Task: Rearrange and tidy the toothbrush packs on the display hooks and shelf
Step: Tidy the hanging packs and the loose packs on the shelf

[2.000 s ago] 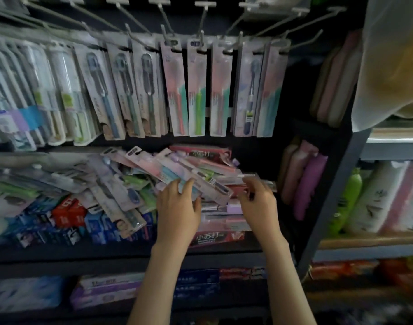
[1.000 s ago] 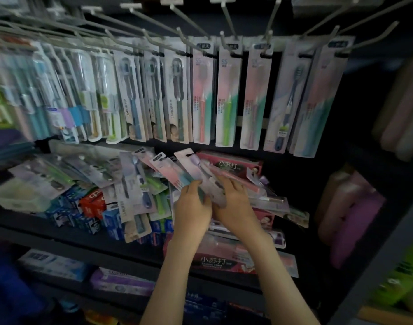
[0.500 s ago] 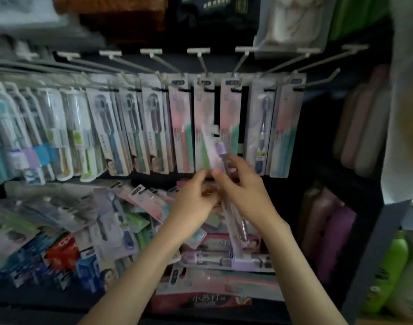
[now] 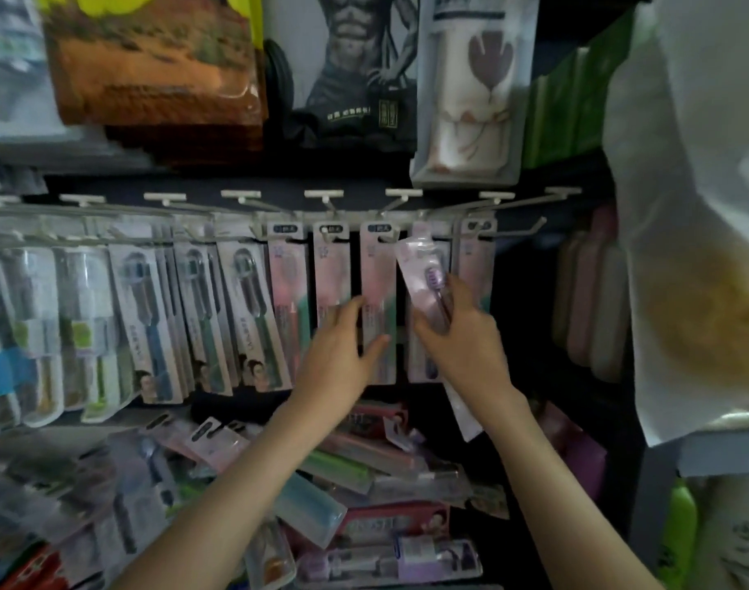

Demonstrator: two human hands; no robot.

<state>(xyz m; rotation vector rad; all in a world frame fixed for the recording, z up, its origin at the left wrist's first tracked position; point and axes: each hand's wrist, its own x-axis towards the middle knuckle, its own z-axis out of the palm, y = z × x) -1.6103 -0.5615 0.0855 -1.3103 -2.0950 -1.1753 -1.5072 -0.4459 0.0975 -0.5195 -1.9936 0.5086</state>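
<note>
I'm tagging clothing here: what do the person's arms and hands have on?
Nothing visible. Both forearms are bare to the frame's lower edge, no sleeves. The left hand and right hand are ungloved, with no ring, watch or bracelet showing in this dim picture.

Dim light is lying over the dark shelving unit [image 4: 530, 334], leaving its back in deep shadow. Along its top, an orange-brown pack [image 4: 151, 66], a black pack printed with a muscular torso [image 4: 343, 78], a clear pack of pale folded cloth [image 4: 466, 91] and green boxes [image 4: 568, 104] are standing side by side. Pale pink bottles [image 4: 589, 304] are crowding the right end. Past a dark upright post [image 4: 651, 517], a green bottle [image 4: 679, 530] is standing, and a pale cloth [image 4: 696, 206] is hanging at the right edge, catching brighter light.
</note>
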